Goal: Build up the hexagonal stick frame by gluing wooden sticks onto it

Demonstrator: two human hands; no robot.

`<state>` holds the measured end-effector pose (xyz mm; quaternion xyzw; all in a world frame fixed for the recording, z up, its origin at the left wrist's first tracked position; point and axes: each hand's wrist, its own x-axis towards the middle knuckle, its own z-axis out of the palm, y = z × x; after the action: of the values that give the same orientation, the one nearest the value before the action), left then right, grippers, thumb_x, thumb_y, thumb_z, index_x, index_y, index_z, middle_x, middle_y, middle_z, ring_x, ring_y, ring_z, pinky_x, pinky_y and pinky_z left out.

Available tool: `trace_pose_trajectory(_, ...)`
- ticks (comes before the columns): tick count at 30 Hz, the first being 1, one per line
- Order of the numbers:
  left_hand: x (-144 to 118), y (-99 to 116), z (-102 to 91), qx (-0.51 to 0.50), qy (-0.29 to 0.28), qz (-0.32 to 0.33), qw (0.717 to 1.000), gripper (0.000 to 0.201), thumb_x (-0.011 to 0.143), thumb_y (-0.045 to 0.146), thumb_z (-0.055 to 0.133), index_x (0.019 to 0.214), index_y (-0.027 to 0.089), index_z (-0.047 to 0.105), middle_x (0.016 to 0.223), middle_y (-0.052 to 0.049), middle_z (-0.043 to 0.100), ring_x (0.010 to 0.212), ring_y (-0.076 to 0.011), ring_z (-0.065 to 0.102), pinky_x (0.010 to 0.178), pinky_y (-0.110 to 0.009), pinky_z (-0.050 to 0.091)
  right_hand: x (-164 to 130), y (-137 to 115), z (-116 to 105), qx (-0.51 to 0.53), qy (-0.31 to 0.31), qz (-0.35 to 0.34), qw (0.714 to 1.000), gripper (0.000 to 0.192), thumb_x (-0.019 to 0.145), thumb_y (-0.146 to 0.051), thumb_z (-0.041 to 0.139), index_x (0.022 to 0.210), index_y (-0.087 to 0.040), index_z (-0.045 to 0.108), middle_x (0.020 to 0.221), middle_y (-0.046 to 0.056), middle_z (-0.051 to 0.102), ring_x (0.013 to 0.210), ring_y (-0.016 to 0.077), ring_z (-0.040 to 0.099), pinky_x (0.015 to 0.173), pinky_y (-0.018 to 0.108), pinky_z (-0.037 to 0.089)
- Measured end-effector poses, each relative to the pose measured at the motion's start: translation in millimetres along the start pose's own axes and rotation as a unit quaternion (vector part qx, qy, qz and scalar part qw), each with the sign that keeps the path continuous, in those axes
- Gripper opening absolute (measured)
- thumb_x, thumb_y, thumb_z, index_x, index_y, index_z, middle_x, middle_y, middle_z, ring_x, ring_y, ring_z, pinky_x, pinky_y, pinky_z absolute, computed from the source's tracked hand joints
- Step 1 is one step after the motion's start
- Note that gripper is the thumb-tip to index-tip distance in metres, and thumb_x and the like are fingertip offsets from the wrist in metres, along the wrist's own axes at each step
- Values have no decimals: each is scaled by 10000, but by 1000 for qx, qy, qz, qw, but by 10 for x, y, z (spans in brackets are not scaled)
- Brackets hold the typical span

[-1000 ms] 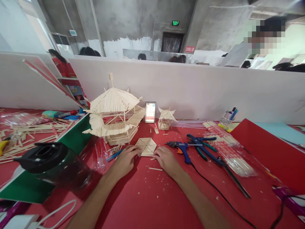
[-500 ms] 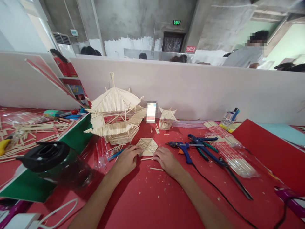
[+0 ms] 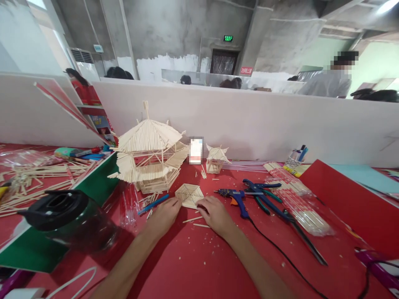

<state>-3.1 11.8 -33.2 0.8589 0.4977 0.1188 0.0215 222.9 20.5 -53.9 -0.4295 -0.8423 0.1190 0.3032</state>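
Note:
A small hexagonal panel of wooden sticks (image 3: pixel 189 195) lies on the red tabletop between my hands. My left hand (image 3: pixel 167 212) is closed at the panel's lower left edge, its fingertips partly hidden. With curled fingers, my right hand (image 3: pixel 215 214) grips the lower right corner. Just below the panel are two loose sticks, one a short stick (image 3: pixel 192 219) near my right fingertips. A blue pen-like tool (image 3: pixel 153 204) lies beside my left hand. To the right of my right hand rests a blue glue gun (image 3: pixel 237 199) with its cord trailing forward.
Behind my hands stand a large stick pavilion (image 3: pixel 148 137) and a small stick pavilion (image 3: pixel 217 160). Pliers (image 3: pixel 262 193) and bagged sticks (image 3: pixel 307 207) lie right. A dark bottle (image 3: pixel 75 224) stands left. A white partition (image 3: pixel 249 120) closes the back; people are beyond it.
The panel has turned slightly between my hands. My left fingers have drawn back toward its edge, and the short stick below is more slanted. The camera view has tilted up a little.

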Motion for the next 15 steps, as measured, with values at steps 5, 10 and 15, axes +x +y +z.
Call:
trace_pose_trajectory(5, -7, -39, -1, 11, 8, -3, 1000, 305, 889, -2, 414, 991, 165, 647, 1032, -99, 710, 991, -220, 677, 877, -332, 543, 15, -33, 87, 19, 15, 7, 1000, 116, 875, -155, 673, 974, -213, 683, 941, 47, 711, 875, 213, 623, 778, 313, 473)
trace_pose_trajectory(10, -5, -1, -71, 16, 28, -6, 999, 287, 919, 37, 408, 1032, 172, 635, 1082, -108, 699, 1011, -213, 673, 889, -324, 537, 27, -73, 111, 42, 67, -12, 997, 114, 894, -119, 611, 890, -218, 668, 867, 33, 697, 829, 187, 620, 756, 283, 472)
trace_pose_trajectory(15, -9, 155, -230, 85, -52, -62, 993, 311, 857, -38, 418, 1019, 139, 616, 1063, -124, 688, 1015, -257, 667, 844, -349, 541, 37, -198, 77, 15, 90, -52, 994, 131, 872, -89, 603, 844, -211, 641, 826, 33, 667, 805, 185, 589, 735, 272, 462)
